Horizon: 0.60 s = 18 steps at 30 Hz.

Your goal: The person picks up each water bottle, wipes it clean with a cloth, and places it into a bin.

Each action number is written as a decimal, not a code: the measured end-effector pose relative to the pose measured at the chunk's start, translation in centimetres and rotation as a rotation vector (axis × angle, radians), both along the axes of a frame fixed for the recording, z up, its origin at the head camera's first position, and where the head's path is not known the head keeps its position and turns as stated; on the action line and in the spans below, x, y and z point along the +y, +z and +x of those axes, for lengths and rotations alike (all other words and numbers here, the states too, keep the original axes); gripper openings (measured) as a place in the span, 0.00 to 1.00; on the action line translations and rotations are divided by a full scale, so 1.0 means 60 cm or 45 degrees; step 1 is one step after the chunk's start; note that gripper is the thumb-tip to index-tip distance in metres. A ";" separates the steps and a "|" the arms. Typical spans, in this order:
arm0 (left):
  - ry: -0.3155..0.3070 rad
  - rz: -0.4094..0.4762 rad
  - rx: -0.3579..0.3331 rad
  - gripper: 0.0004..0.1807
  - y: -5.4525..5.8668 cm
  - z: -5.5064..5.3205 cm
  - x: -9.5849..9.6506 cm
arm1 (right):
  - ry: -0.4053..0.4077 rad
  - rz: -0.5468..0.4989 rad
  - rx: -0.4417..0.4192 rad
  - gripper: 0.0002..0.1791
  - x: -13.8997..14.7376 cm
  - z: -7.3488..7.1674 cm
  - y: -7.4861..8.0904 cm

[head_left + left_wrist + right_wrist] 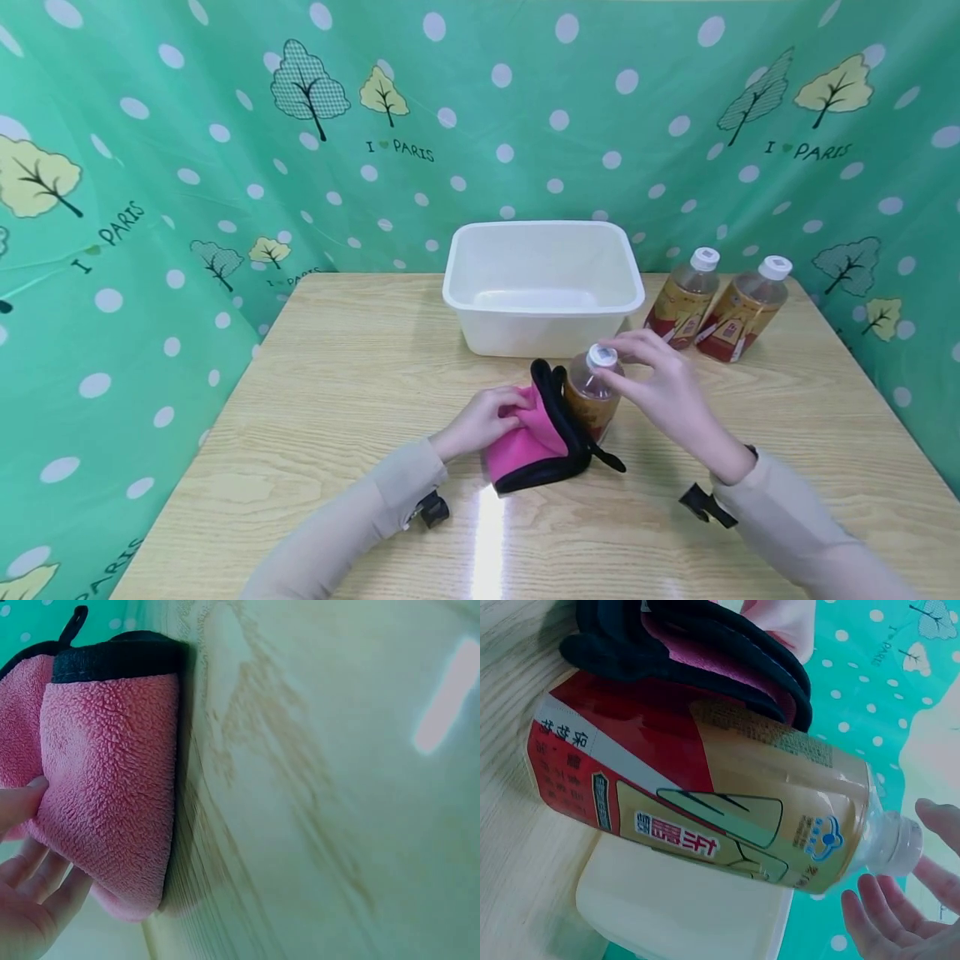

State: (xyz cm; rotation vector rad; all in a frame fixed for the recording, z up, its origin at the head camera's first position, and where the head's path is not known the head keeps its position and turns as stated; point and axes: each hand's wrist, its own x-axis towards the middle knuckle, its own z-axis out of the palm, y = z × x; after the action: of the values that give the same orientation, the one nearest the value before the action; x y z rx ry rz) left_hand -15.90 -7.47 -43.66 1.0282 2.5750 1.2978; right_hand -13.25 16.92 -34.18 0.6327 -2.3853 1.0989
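Note:
My left hand (pixel 487 421) pinches a folded pink cloth (pixel 528 442) with black trim, thumb on one side and fingers beneath. In the left wrist view the fuzzy cloth (pixel 112 765) stands on edge against the tabletop. Right beside the cloth's black edge is an upright bottle (pixel 591 396) with a gold and red label and a white cap. My right hand (pixel 660 375) is at the bottle's top, its thumb and fingers spread around the cap (pixel 904 844). A small gap shows between thumb and cap in the right wrist view.
Behind the bottle stands a white plastic tub (pixel 543 321) near the table's back edge. Two more capped bottles, one (pixel 682 304) beside the other (pixel 742 312), stand at the back right. A green dotted curtain (pixel 480 125) surrounds the wooden table (pixel 337 375).

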 end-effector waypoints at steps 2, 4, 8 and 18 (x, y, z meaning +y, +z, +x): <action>0.007 -0.004 -0.007 0.12 0.000 0.001 -0.002 | -0.016 -0.002 0.020 0.18 -0.004 0.000 -0.001; 0.013 -0.002 -0.015 0.12 0.002 0.003 -0.004 | -0.026 -0.004 0.028 0.18 -0.006 -0.001 -0.003; 0.023 0.006 -0.030 0.13 0.005 0.005 -0.007 | -0.038 -0.006 0.019 0.17 -0.007 -0.002 -0.005; 0.038 0.023 -0.051 0.13 0.006 0.008 -0.011 | 0.048 -0.097 -0.037 0.15 -0.006 -0.002 -0.002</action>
State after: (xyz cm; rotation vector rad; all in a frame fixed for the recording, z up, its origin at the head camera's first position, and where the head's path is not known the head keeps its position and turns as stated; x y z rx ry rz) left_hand -15.43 -8.14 -43.32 0.9605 2.5633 1.3372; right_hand -13.34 16.57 -34.28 0.6419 -2.3524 1.2169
